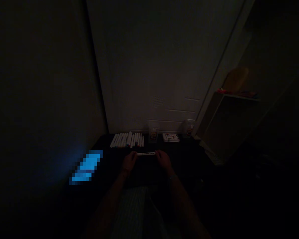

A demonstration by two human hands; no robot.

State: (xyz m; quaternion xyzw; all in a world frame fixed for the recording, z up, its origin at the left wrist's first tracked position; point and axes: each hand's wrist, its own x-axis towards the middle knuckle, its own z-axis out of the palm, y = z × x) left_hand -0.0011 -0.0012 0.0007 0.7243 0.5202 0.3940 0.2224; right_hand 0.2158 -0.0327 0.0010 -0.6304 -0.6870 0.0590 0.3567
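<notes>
The room is dim. Held level in front of me is a white marker (146, 153), with one end in my left hand (129, 161) and the other end in my right hand (163, 159). Both hands close around its ends, and its middle stays visible. Just beyond my hands, a row of several similar white markers (126, 140) lies side by side on a dark tabletop (109, 166). My hands do not touch that row.
Two clear plastic containers (153, 135) (188, 129) and a small printed box (170, 137) stand at the table's back edge. A pixelated glowing blue screen (86, 167) lies to the left. A wall rises behind the table, with a shelf (239, 96) to the right.
</notes>
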